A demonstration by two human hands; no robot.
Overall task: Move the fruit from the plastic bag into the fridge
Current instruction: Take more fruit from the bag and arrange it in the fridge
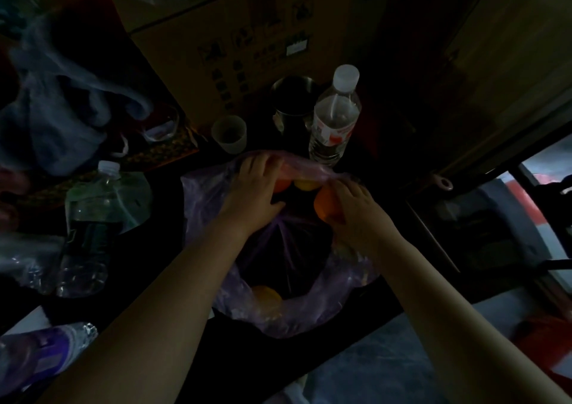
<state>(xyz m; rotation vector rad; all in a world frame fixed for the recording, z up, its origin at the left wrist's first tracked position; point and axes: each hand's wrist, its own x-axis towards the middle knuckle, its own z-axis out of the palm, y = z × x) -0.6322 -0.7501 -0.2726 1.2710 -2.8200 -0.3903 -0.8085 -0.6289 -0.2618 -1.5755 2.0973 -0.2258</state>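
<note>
I see a thin purple see-through plastic bag (278, 313) slumped on the dark counter (145, 286), mouth open upward, far rim stretched taut. Left hand (257, 190) grips that far rim. Right hand (356, 208) is wrapped round an orange (323, 205) at the bag's right rim. A second orange fruit (281, 185) and a yellow fruit (305, 184) sit side by side just under the taut rim. One more yellowish fruit (266, 295) shows through the near wall, low in the bag. Lighting poor, can't identify the fruit types further.
</note>
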